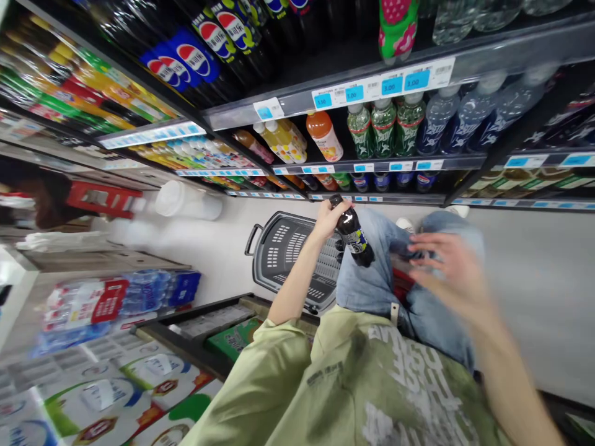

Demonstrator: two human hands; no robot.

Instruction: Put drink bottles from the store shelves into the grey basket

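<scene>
My left hand [329,218] is closed around the neck of a dark cola bottle [354,238], which tilts with its base toward my lap. The bottle has a black, blue and lime label. Below my left forearm stands a dark grey shopping basket [274,275] on the floor, with a few dark round shapes at its right side that I cannot make out. My right hand [444,260] hovers over my knee, blurred, fingers apart and nothing in it.
Ahead, the drinks shelf [297,168] holds rows of bottles, including an orange bottle [324,135] and green bottles [383,129]. Boxed cartons [102,396] are stacked at lower left, near wrapped water packs [139,297]. A white bucket [186,199] stands on the floor.
</scene>
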